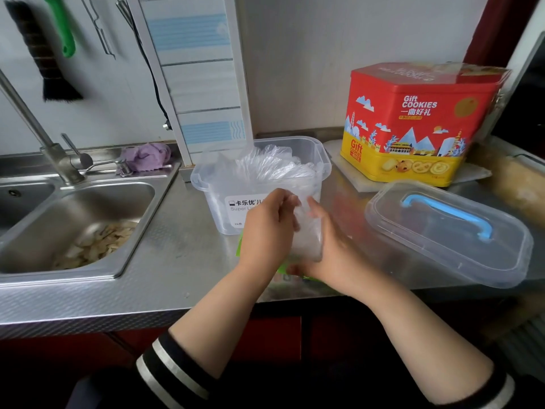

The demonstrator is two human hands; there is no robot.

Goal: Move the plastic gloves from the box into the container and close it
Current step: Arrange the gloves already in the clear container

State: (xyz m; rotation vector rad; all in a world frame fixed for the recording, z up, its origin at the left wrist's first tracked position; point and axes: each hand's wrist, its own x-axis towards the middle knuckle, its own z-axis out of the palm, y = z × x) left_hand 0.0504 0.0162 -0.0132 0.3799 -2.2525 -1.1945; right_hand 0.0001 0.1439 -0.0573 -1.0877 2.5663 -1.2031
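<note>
Left hand and right hand: each grip closed on a clear wad of plastic gloves, held between them just in front of the container, above a green box mostly hidden under the hands. Container: clear plastic, open, on the steel worktop, already holding more crumpled gloves. Surroundings: clear lid with blue handle lying to the right, red-and-yellow cookie tin behind it, sink at left.
</note>
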